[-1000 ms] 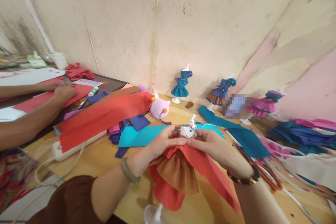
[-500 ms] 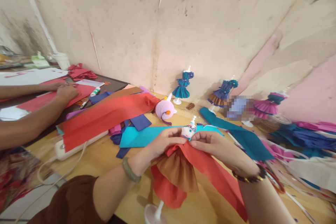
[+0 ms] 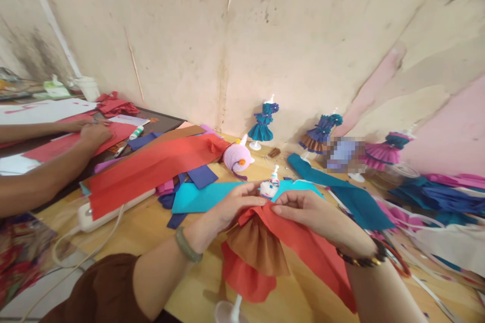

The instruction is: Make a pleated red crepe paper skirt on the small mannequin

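Observation:
Between my hands is a small dress-form mannequin [image 3: 269, 190] with a white, colour-marked torso, leaning so its stand foot [image 3: 232, 311] points toward me. It wears a gathered brown skirt layer [image 3: 259, 245] over a puffed red layer [image 3: 250, 277]. My left hand [image 3: 242, 204] closes round the waist, its thumb pressing gathered red fabric there. My right hand [image 3: 299, 208] pinches the upper end of a long red fabric strip [image 3: 314, 255], which trails down to the right under my forearm. Some of my fingertips behind the torso are hidden.
Dressed mannequins [image 3: 261, 128] stand along the wall. A purple round pincushion-like item [image 3: 237, 156], turquoise fabric [image 3: 204, 197], a red fabric piece [image 3: 155, 171] and a white power strip [image 3: 91, 214] lie around. At left, another person's hands [image 3: 94, 133] work on red fabric.
The mannequin has tilted: its foot and skirt swung right, while its top shifted slightly left. Both my hands keep their grip, nearly in place.

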`<state>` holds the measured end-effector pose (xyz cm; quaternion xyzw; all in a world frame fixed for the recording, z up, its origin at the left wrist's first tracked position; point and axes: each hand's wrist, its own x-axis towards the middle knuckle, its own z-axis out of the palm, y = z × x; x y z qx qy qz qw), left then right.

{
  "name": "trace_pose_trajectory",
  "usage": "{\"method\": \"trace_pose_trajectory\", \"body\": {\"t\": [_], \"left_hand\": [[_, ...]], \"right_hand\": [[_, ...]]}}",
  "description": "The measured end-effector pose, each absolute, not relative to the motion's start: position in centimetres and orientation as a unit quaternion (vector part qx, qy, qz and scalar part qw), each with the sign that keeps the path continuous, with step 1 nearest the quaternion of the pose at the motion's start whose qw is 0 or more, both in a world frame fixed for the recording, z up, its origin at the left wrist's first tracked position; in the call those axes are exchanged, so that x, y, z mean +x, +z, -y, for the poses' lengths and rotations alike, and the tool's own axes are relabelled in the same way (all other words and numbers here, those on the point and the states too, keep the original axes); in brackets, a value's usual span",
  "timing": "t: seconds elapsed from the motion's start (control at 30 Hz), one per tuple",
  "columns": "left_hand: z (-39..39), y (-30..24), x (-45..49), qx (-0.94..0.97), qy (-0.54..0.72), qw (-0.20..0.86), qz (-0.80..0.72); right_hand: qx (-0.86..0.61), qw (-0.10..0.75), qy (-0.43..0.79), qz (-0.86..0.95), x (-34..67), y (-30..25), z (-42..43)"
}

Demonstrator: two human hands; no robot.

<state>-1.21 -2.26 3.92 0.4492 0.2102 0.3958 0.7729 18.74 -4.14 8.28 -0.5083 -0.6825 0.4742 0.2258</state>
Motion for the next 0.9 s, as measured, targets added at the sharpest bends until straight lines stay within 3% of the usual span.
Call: {"method": "trace_pose_trajectory", "body": {"t": [0.47, 0.63, 0.9], "left_hand": [[1.7, 3.3, -1.2, 0.47, 0.386, 0.774, -0.175], [1.4, 2.7, -1.0, 0.454, 0.404, 0.77, -0.191], [0.7, 2.4, -1.5, 0.464, 0.373, 0.799, -0.085]], "right_hand": [[-0.512, 0.235, 0.468, 0.68, 18.5, 8.7, 4.4], [-0.55, 0.274, 0.427, 0.664, 20.0, 9.5, 3.9], [-0.549, 0.328, 0.349, 0.685, 16.8, 4.5, -3.4]]}}
